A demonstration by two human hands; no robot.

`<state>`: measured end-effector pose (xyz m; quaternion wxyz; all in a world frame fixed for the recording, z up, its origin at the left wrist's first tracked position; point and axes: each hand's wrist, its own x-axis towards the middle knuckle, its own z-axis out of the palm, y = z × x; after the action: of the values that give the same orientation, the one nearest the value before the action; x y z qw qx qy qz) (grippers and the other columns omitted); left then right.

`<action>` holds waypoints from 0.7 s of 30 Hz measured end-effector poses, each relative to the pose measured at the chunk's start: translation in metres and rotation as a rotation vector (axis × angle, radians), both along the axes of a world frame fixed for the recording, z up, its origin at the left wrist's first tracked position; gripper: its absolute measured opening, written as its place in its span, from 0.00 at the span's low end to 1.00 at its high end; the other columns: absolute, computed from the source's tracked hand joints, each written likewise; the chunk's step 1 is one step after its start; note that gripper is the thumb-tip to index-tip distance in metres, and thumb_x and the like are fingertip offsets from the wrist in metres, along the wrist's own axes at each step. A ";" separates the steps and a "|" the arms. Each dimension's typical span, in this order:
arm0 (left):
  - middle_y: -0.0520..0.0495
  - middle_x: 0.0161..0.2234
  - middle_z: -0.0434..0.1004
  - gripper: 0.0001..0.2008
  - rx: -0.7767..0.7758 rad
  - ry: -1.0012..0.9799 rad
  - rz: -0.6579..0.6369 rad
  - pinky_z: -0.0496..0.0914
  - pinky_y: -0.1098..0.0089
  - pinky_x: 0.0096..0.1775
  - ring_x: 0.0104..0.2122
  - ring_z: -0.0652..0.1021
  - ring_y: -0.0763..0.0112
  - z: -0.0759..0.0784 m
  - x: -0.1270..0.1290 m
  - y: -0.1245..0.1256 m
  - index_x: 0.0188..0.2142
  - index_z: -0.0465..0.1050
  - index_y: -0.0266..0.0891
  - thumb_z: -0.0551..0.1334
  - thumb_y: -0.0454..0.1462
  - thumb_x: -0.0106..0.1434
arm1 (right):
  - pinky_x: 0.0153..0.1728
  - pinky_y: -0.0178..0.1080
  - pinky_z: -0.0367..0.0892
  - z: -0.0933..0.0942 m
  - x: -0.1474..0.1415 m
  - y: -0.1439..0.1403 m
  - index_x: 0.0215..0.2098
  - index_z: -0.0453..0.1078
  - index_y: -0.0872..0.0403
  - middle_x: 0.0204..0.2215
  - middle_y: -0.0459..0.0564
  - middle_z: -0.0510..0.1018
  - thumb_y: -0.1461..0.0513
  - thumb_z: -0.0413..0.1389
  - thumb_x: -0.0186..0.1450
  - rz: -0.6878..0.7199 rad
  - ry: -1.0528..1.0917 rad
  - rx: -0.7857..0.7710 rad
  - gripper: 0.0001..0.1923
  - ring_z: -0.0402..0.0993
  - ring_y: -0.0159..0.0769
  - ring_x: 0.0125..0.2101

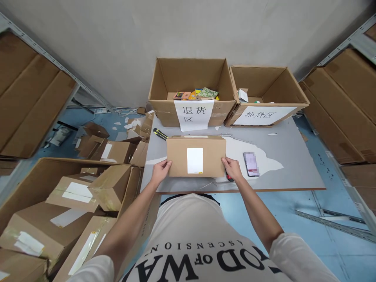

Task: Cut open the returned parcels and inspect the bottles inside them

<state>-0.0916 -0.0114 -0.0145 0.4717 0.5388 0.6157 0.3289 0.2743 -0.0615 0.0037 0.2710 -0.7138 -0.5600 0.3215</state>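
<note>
A brown cardboard box with a white label on its near side is between my hands at the front of the grey table. My left hand grips its lower left edge, thumb on the near face. On the opposite edge my right hand holds it the same way. Under the right hand shows part of a red and black object, mostly hidden. A yellow and black utility knife lies just beyond the box's far left corner. Right of the box rests a phone, its screen blurred.
Two open cartons with handwritten signs, a left carton and a right carton, stand along the table's back, holding small items. A big carton full of labelled boxes is at my left. Shelves with large boxes flank both sides. Cardboard scraps litter the floor.
</note>
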 end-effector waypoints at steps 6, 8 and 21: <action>0.45 0.34 0.82 0.22 0.032 0.238 -0.014 0.67 0.69 0.32 0.35 0.79 0.57 0.010 -0.001 0.016 0.37 0.80 0.35 0.60 0.51 0.56 | 0.31 0.35 0.61 -0.002 -0.003 0.005 0.24 0.74 0.54 0.24 0.50 0.78 0.44 0.42 0.65 -0.022 -0.062 -0.038 0.30 0.73 0.38 0.28; 0.46 0.31 0.82 0.22 0.021 0.268 -0.018 0.66 0.70 0.31 0.33 0.78 0.58 0.013 -0.002 0.021 0.33 0.81 0.36 0.60 0.52 0.55 | 0.28 0.35 0.60 -0.005 -0.003 0.008 0.21 0.72 0.54 0.21 0.49 0.76 0.43 0.42 0.64 -0.037 -0.075 -0.052 0.31 0.71 0.37 0.25; 0.46 0.30 0.82 0.21 -0.069 0.267 -0.009 0.66 0.69 0.33 0.35 0.78 0.56 0.009 0.005 0.047 0.33 0.81 0.37 0.63 0.52 0.52 | 0.22 0.34 0.56 -0.016 0.003 0.037 0.17 0.69 0.53 0.17 0.49 0.73 0.39 0.44 0.60 -0.061 -0.071 -0.107 0.32 0.67 0.34 0.21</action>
<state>-0.0870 0.0361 -0.0056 0.4052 0.5639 0.6816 0.2307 0.2771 -0.0249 -0.0119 0.2220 -0.7550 -0.5294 0.3168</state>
